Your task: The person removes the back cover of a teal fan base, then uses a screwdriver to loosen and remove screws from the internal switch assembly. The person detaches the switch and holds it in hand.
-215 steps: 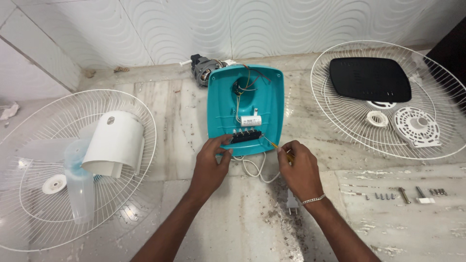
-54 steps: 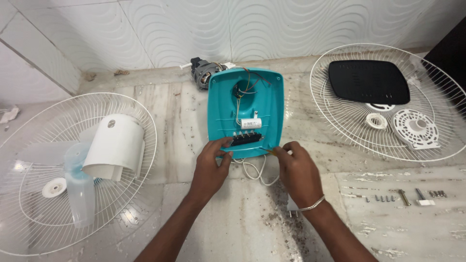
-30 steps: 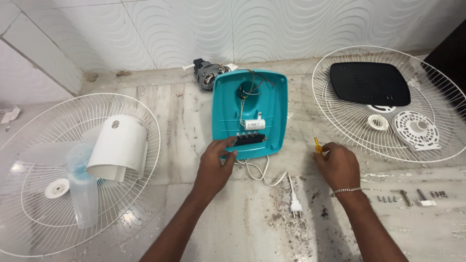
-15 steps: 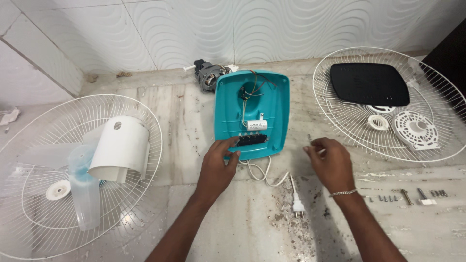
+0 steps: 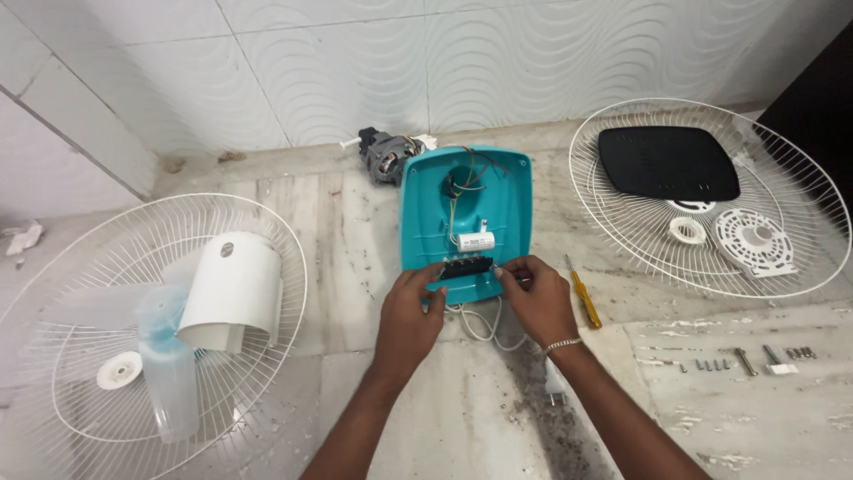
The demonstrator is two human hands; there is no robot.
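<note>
The teal base [image 5: 466,222] lies open-side up on the floor, long axis running from the hands toward the wall. Left hand [image 5: 410,307] and right hand [image 5: 536,298] pinch the black switch block [image 5: 466,268] at its near end; the screwdriver [image 5: 585,298] lies just right.

White power cord [image 5: 484,324] partly hidden under both hands, left fan guard [image 5: 133,356] cut off by frame edge, small screws [image 5: 711,363] near floor's right edge too small to tell apart
</note>
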